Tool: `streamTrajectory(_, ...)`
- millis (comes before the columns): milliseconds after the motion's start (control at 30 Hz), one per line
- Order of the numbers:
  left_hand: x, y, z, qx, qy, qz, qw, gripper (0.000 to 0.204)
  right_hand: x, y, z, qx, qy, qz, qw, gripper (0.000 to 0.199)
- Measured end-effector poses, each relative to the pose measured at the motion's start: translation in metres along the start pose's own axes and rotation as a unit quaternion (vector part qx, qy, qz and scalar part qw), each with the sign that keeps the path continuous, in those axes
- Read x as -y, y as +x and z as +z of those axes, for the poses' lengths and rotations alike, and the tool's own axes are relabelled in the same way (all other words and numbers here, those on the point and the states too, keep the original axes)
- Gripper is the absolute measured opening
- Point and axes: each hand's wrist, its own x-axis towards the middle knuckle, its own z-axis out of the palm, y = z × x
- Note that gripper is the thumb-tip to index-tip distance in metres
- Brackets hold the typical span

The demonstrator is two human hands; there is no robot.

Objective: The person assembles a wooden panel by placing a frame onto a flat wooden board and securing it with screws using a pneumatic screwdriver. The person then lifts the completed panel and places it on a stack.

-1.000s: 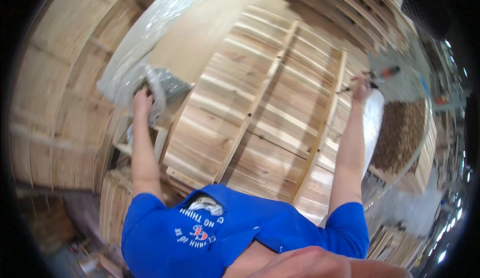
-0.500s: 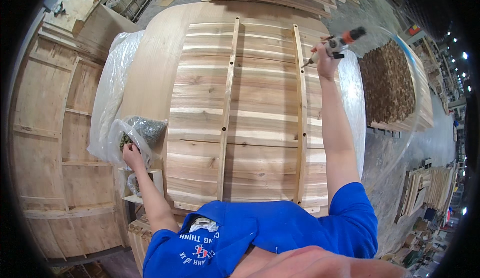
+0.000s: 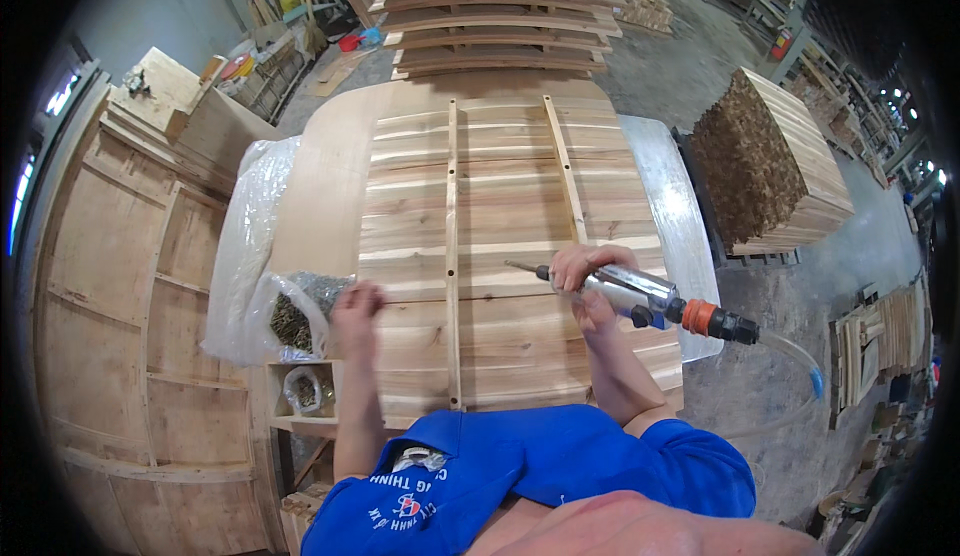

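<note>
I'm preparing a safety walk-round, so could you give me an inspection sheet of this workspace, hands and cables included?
Surface: slatted wood panel lying on a larger round-cornered board.
Job's things: silver power tool, bit pointing left; two battens across the slats; open clear bag of small pieces at left.
Clutter: red item on the floor, far left.
Hands: right hand grips the tool; left hand beside the bag, contents unclear.
Cables: translucent hose with blue section behind the tool; electric cables, nothing seen.
Surroundings: stacked panels beyond; wood stack at right.
</note>
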Motion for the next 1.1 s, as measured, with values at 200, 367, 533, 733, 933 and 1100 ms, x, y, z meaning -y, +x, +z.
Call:
streamTrajectory(200,0.000,-0.104,0.112,0.234,-0.276,-0.262,0.894,0.010,0.054,-0.011,0.042,0.055,0.071,-0.002,0.996,0.038)
streamTrajectory(367,-0.023,-0.131,0.112,0.272,-0.303,-0.290,0.866,0.012,0.089,-0.023,0.057,0.067,0.080,-0.010,0.994,0.038)
streamTrajectory(533,-0.032,-0.145,0.098,0.241,-0.286,-0.249,0.893,0.014,0.101,-0.032,0.069,0.090,0.118,-0.021,0.989,0.037)
streamTrajectory(733,-0.045,-0.161,0.070,0.299,-0.353,-0.262,0.847,0.015,0.101,-0.041,0.080,0.124,0.171,-0.010,0.977,0.039)
streamTrajectory(933,-0.051,-0.177,0.056,0.249,-0.350,-0.264,0.864,0.015,0.093,-0.046,0.091,0.145,0.204,-0.006,0.968,0.040)
streamTrajectory(1100,-0.055,-0.191,0.064,0.149,-0.405,-0.313,0.846,0.016,0.091,-0.052,0.100,0.166,0.179,-0.020,0.970,0.040)
